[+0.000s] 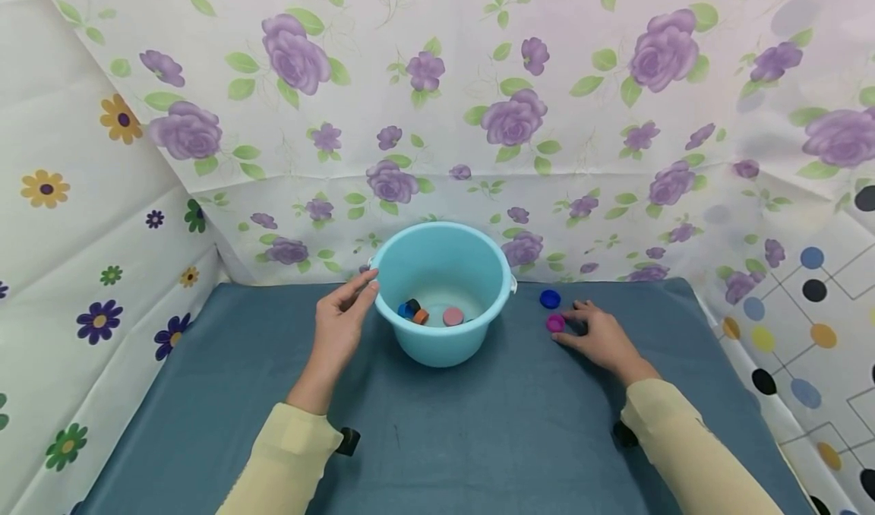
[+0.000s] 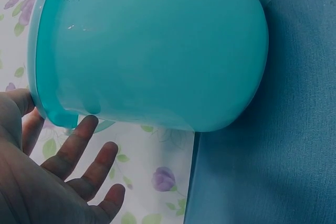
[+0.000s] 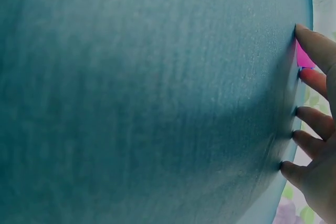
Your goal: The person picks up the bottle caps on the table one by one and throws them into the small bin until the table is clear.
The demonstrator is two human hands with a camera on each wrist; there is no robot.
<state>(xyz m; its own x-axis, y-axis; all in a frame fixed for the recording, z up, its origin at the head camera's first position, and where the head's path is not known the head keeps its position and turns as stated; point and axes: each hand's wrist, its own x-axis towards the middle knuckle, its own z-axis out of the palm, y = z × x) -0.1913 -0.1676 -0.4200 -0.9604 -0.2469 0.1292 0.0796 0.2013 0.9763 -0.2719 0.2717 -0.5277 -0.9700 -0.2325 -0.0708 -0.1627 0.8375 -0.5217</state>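
A light blue bucket (image 1: 437, 348) stands upright on the table. Inside it lie a pink cap (image 1: 453, 317), an orange cap (image 1: 421, 317), a blue one (image 1: 405, 311) and a black one. My left hand (image 1: 339, 325) pinches the bucket's left rim between thumb and forefinger; in the left wrist view its other fingers (image 2: 84, 174) stay spread. To the right of the bucket, my right hand (image 1: 601, 336) has thumb and forefinger around a magenta bottle cap (image 1: 555, 323) on the table. Its remaining fingertips touch the cloth in the right wrist view.
A dark blue cap (image 1: 550, 298) lies just behind the magenta one. Blue-grey cloth (image 1: 437, 439) covers the table. Flower-patterned sheeting (image 1: 424, 135) rises directly behind the bucket, with more sheets at both sides.
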